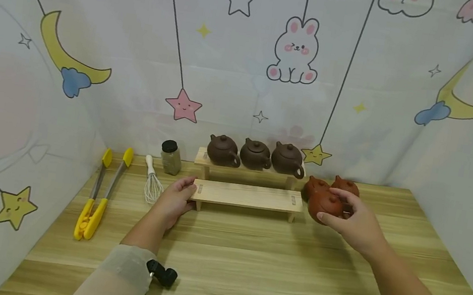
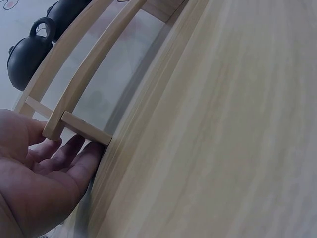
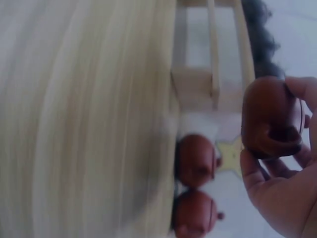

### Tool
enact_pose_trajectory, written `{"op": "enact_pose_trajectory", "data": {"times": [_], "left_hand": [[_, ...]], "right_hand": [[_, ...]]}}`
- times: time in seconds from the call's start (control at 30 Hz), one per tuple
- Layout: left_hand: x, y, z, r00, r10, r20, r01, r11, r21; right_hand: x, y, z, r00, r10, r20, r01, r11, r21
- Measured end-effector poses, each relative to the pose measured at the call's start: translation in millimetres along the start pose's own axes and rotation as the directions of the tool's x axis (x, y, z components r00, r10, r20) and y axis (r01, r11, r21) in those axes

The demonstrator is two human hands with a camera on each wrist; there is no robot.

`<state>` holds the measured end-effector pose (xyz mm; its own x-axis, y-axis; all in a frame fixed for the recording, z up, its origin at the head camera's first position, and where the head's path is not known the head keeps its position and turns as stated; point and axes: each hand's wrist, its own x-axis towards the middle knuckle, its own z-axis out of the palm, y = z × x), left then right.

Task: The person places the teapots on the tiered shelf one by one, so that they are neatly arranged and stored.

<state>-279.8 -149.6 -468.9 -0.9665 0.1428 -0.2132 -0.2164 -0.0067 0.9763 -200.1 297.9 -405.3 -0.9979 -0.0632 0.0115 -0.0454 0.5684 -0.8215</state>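
In the head view, my right hand [image 1: 359, 227] holds a reddish-brown clay teapot [image 1: 321, 206] by its sides, between thumb and fingers. The right wrist view shows this teapot [image 3: 262, 106] raised off the table, handle towards the palm. Two similar teapots [image 3: 195, 161] sit on the table beside the wooden stand. My left hand [image 1: 174, 199] grips the left end of the stand's lower shelf [image 1: 247, 196]. In the left wrist view its thumb lies on the board's end and the fingers [image 2: 81, 163] are at the leg. Three dark brown teapots [image 1: 255, 155] line the upper shelf [image 1: 245, 167].
Yellow-tipped tongs [image 1: 100, 196] lie at the left of the wood-grain table [image 1: 245, 271]. Nearer the stand are a white-handled whisk [image 1: 152, 183] and a black-lidded jar [image 1: 171, 159]. A printed cloth [image 1: 248, 67] hangs behind and at both sides.
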Motion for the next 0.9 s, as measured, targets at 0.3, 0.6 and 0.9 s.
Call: {"op": "enact_pose_trajectory", "data": {"times": [0.3,0.6,0.9], "left_hand": [[0.6,-0.3,-0.9,1.000,0.000,0.004,0.000,1.000,-0.009],[1.3,0.0,-0.9,1.000,0.010,0.008,-0.010,1.000,-0.027],[1.7,-0.6,-0.9,1.000,0.005,0.004,-0.005,1.000,-0.022]], "right_hand": [[2.7,-30,57,0.994,-0.083,0.069,0.076,0.992,0.096],[19.8,-60,112,0.986,-0.111,0.125,0.092,0.984,0.152],[46.5,-86,147,0.983,-0.117,0.139,0.097,0.986,0.139]]}}
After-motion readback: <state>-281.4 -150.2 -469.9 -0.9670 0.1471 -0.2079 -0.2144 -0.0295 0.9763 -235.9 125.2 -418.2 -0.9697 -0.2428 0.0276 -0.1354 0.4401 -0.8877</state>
